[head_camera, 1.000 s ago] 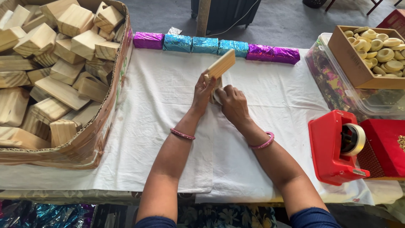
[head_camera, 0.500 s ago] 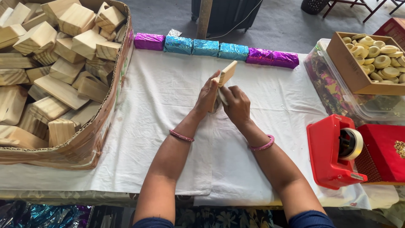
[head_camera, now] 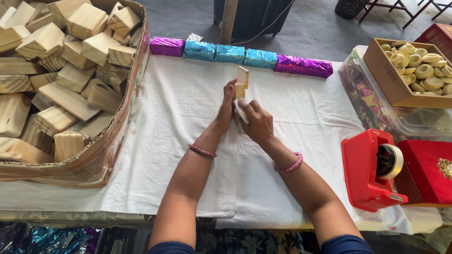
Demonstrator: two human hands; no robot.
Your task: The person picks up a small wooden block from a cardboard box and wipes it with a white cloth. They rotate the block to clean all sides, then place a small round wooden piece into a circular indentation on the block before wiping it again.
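A pale wooden block (head_camera: pixel 242 80) stands nearly upright over the white cloth, held at its lower end by my left hand (head_camera: pixel 227 101). My right hand (head_camera: pixel 256 123) presses a small white cloth or pad (head_camera: pixel 239 111) against the block's lower part. Both wrists wear pink bangles. Beyond the block, a row of foil-wrapped blocks (head_camera: pixel 241 57) in purple and blue lies along the far edge of the table.
A large cardboard box (head_camera: pixel 106 150) full of bare wooden blocks fills the left side. At right stand a red tape dispenser (head_camera: pixel 372 171), a red box (head_camera: pixel 428 169), a clear tub (head_camera: pixel 372 103) of foil sheets and a tray of tape rolls (head_camera: pixel 416 63).
The block has turned from a slant to nearly upright and both hands have shifted slightly toward me while the right hand keeps rubbing it.
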